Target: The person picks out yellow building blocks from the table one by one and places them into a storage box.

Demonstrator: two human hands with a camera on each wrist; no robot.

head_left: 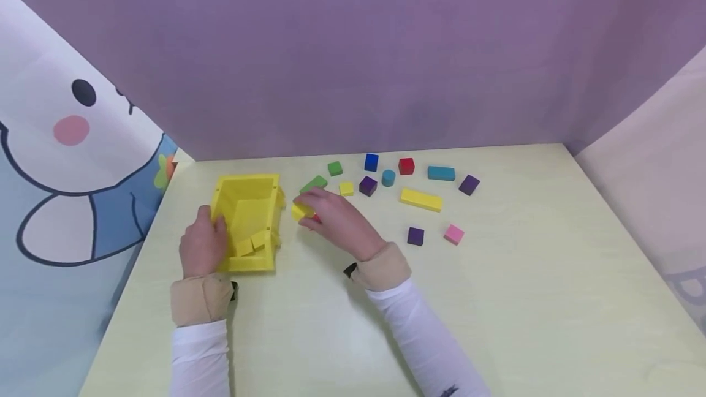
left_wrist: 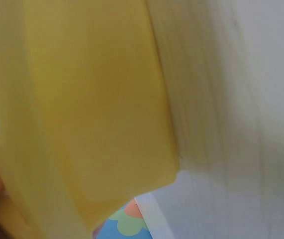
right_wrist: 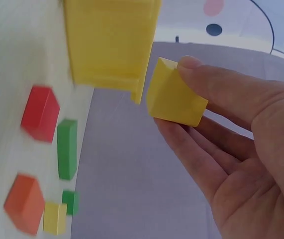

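My left hand (head_left: 201,242) grips the left rim of a yellow plastic bin (head_left: 273,204); the bin's outer wall (left_wrist: 107,109) fills much of the left wrist view. A few yellow blocks (head_left: 244,247) lie inside at the near end. Just right of the bin, my right hand (head_left: 341,223) pinches a yellow block (right_wrist: 174,94) between thumb and fingers, above the table. Below that hand, a red block (right_wrist: 41,113) and an orange block (right_wrist: 25,203) rest on the table, mostly hidden by the hand in the head view.
Loose blocks lie scattered to the right: green (head_left: 334,168), dark blue (head_left: 371,162), red (head_left: 406,166), a teal cylinder (head_left: 388,177), a teal bar (head_left: 441,173), a long yellow bar (head_left: 421,199), purple (head_left: 469,185) and pink (head_left: 454,234). A purple backdrop (head_left: 375,60) borders the table's far edge.
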